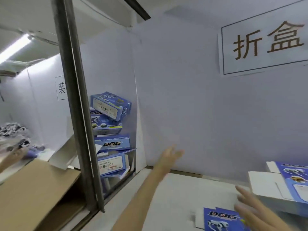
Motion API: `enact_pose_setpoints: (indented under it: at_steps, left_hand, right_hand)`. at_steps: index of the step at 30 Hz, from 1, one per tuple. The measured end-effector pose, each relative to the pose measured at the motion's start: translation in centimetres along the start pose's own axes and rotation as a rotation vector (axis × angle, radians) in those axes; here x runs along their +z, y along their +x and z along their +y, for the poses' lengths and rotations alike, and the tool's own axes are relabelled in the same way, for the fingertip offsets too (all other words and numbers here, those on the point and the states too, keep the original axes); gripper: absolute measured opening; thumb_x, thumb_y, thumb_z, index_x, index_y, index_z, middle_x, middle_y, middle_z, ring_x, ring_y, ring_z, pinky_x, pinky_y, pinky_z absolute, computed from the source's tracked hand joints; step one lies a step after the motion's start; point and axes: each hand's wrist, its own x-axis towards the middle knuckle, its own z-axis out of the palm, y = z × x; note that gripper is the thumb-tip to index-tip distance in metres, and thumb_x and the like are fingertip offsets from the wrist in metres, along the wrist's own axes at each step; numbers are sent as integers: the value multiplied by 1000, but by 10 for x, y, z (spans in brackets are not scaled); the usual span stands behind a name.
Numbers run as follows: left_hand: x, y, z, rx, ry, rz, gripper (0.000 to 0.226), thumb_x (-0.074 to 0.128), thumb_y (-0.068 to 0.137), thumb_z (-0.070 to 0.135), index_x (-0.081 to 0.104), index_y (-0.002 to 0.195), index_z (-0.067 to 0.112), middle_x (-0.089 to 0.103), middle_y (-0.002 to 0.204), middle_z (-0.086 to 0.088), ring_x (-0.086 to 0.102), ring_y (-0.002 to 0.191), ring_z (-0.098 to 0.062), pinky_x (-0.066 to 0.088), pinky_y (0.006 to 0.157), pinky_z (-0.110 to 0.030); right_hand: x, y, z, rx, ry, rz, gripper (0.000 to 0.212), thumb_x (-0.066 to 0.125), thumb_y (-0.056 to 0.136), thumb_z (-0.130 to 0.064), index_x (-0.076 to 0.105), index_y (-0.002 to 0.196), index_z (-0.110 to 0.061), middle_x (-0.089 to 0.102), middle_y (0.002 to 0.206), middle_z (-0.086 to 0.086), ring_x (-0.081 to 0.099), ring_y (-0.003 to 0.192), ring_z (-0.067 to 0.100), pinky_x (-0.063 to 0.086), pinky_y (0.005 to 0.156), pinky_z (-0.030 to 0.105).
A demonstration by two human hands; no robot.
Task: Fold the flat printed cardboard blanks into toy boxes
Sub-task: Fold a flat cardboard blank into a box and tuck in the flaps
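Both hands are empty, fingers spread. Left hand [171, 155] is out toward the pile of folded DOG boxes [110, 130] far left by the metal post [75, 97], probably the drop spot. Right hand [248, 204] hovers over a flat blank [220, 219] near right, likely the next pick. More blanks [273, 185] are stacked at right. White surface [175, 197], white partition wall [183, 97] with a sign [266, 42].
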Motion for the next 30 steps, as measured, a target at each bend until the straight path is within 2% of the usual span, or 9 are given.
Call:
enact_pose_setpoints:
  at_steps: [2,4,5,6,9,14,16,20,30]
  left_hand:
    - [44,-16,-33,-59,383,-322,50,53,97,36,48,140,11,49,142,-5,48,124,-14,39,96,-20]
    - [79,-35,-55,-100,621,-552,53,57,92,47,54,133,13,54,133,-8,49,125,-25,38,96,-31]
    - [93,-42,-62,-116,685,-591,55,60,88,50,56,129,14,54,126,-10,50,122,-30,40,94,-34]
    - [105,-47,-66,-119,726,-578,58,62,84,53,55,128,16,52,126,-10,50,120,-30,42,96,-37]
    - [121,-50,-71,-81,879,-463,65,61,81,61,50,132,21,45,133,-8,45,121,-26,37,105,-41]
    - [129,-48,-80,18,777,-374,56,68,79,54,54,126,28,41,120,5,41,119,-14,38,103,-30]
    - [132,-48,-86,36,756,-383,61,63,82,53,46,134,27,37,121,6,36,124,-14,35,105,-27]
    - [133,-48,-92,22,862,-437,76,50,90,60,25,150,20,32,148,0,30,134,-18,27,111,-31]
    - [134,-46,-93,141,807,-357,75,62,83,58,38,143,21,39,135,4,35,124,-10,34,101,-23]
  right_hand:
    - [1,1,15,38,-120,-17,61,51,85,-58,29,139,-38,31,153,-4,44,130,10,32,105,18]
    - [6,0,20,73,-303,-111,70,39,92,-65,26,146,-23,27,157,5,31,141,16,20,115,23]
    - [8,2,21,101,-397,-119,91,34,84,-78,29,146,-12,28,156,14,29,143,23,16,117,29]
    - [8,4,27,112,-485,-124,105,31,78,-85,33,146,-6,28,155,19,28,143,27,16,117,33]
    - [0,6,40,196,-681,-169,65,44,92,-61,34,147,-28,22,158,-5,26,142,15,23,116,30]
    - [-19,13,55,358,-896,-225,61,46,89,-61,31,143,-39,19,156,2,16,144,27,20,114,45]
    - [-25,13,58,397,-906,-210,60,46,89,-58,33,143,-35,26,149,5,21,141,28,25,111,44]
    - [-27,12,56,398,-927,-180,56,50,88,-54,39,139,-32,39,140,4,34,133,27,33,106,40]
    - [-24,7,52,374,-901,-173,49,53,90,-46,47,134,-27,47,138,5,43,127,28,40,105,41]
